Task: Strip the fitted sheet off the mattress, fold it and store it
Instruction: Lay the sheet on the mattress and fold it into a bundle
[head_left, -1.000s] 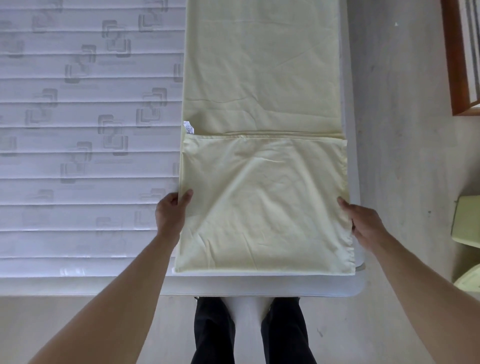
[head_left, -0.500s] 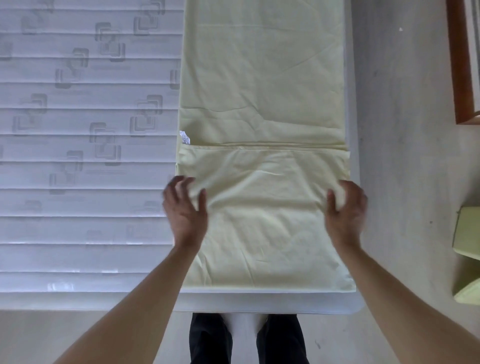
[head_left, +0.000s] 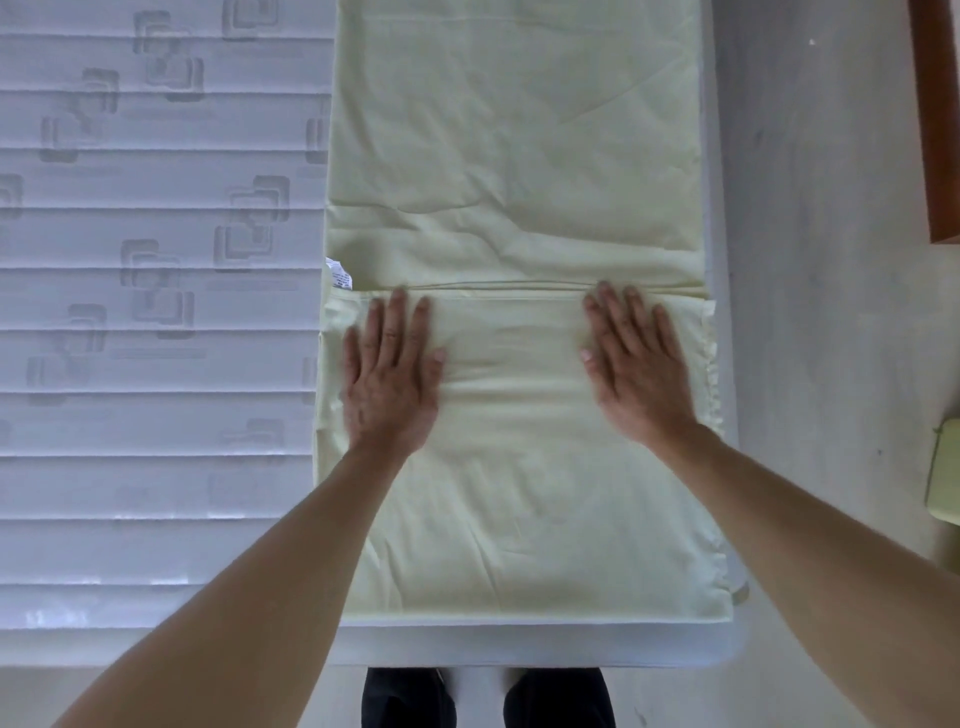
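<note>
— Where are you in the job?

— Folding, I'd say. The mattress (head_left: 156, 322) is already bare, white and quilted with a grey square pattern, and the pale yellow fitted sheet (head_left: 519, 156) lies on its right side as a long strip running away from me. The near end of that strip is turned up over itself, so there's a doubled panel in front of me with its free edge lying across the strip.

— And your hands?

— Both flat on that doubled panel, just short of its far edge. My left hand (head_left: 389, 374) presses near the panel's left side, my right hand (head_left: 636, 369) near its right side. Fingers straight and spread, gripping nothing; palms down on the cloth.

— What does the next move need?

— My guess: press the creases out, then take the near fold by both corners and carry it up the strip again, keeping the side edges in line. The right edge looks a bit ruffled, so it could slip out of square.

— What's around the bed?

— Pale floor (head_left: 810, 260) to the right, a reddish wooden frame (head_left: 935, 130) at the far right edge, and something light green (head_left: 945, 473) lower down that I can't identify. A small white label (head_left: 340, 275) pokes out at the sheet's left edge, just beyond my left fingertips.
</note>
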